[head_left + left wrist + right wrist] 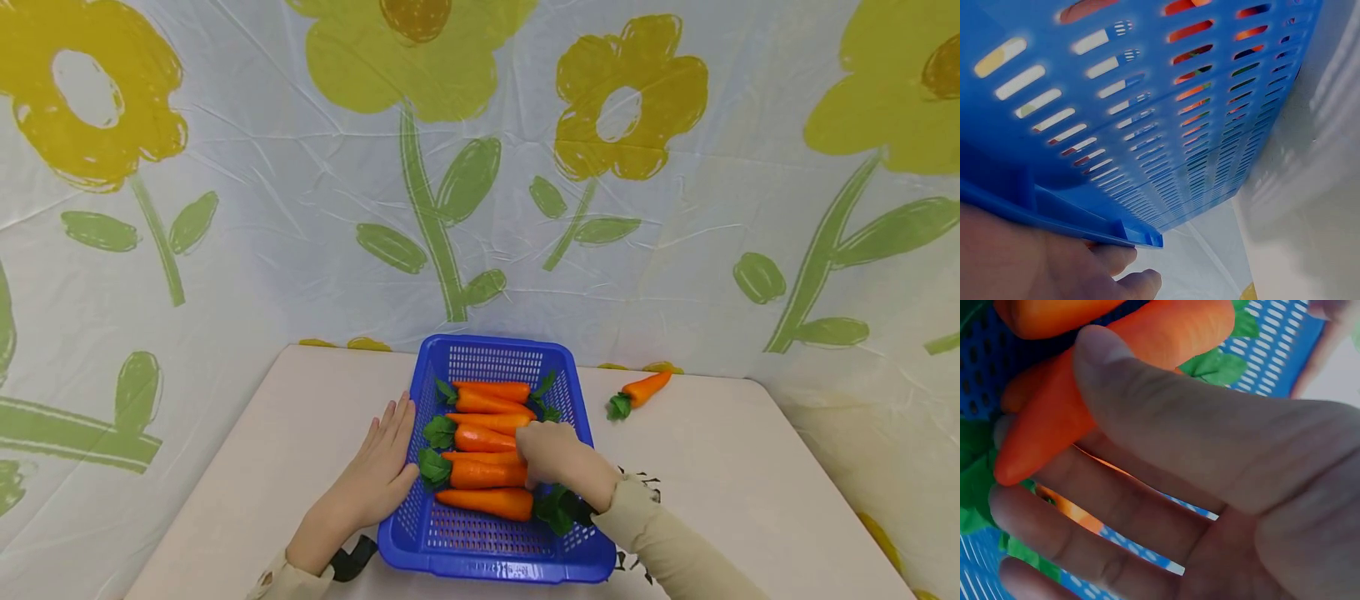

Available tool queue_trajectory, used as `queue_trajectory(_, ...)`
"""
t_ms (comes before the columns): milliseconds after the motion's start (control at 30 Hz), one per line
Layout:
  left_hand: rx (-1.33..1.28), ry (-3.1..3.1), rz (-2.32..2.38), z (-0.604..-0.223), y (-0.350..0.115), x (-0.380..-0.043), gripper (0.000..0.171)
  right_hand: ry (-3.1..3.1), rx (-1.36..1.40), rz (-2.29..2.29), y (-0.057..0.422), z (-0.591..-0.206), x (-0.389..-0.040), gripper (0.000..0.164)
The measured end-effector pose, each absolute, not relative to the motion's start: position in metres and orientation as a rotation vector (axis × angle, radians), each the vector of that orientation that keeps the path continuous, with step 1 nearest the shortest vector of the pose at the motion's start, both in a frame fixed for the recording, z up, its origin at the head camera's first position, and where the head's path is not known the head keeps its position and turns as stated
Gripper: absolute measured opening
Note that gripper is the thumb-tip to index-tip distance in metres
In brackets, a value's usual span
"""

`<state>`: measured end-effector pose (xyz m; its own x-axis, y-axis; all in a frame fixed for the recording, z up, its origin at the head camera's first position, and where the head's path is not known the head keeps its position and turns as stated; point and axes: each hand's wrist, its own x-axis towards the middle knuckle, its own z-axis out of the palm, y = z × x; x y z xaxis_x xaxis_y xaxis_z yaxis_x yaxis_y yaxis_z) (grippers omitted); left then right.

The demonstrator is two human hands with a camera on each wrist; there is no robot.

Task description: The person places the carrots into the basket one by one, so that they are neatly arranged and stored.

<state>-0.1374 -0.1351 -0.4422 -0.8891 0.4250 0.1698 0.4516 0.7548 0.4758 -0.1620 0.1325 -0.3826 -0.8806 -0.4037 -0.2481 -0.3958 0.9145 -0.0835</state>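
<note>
A blue plastic basket (495, 571) with slotted walls stands on the table, and several orange carrots with green leafy tops lie crosswise in it. My left hand (375, 475) rests along the basket's left rim with its fingers straight. In the left wrist view that hand (1041, 265) is under the rim, against its outer side. My right hand (562, 458) reaches into the basket over the right ends of the middle carrots. The right wrist view shows its thumb on top of one carrot (1047, 425) and fingers beneath, pinching it near the narrow end.
A single carrot (647, 389) lies on the table (705, 467) to the right of the basket, near the back edge. Behind the table hangs a white cloth (315, 225) printed with yellow flowers. Dark markings show beside the basket's right side.
</note>
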Motion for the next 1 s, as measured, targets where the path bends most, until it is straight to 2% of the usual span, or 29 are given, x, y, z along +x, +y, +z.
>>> queue_trajectory(333, -0.726, -2.893, -0.815, -0.440, -0.135, -0.136, 0.076, 2.784, -0.485, 0.114, 0.123, -0.397, -0.164, 0.036)
queue_trajectory(467, -0.732, -2.887, -0.818, -0.442, -0.135, -0.136, 0.076, 2.784, -0.435, 0.109, 0.124, -0.404, -0.165, 0.044)
queue_trajectory(767, -0.724, -2.896, -0.827, -0.442, -0.135, -0.136, 0.076, 2.771, -0.367, 0.130, 0.123, -0.409, -0.168, 0.051)
queue_trajectory(1000, -0.719, -2.892, -0.837, -0.442, -0.134, -0.137, 0.076, 2.812, -0.386, 0.119, 0.126, -0.411, -0.170, 0.043)
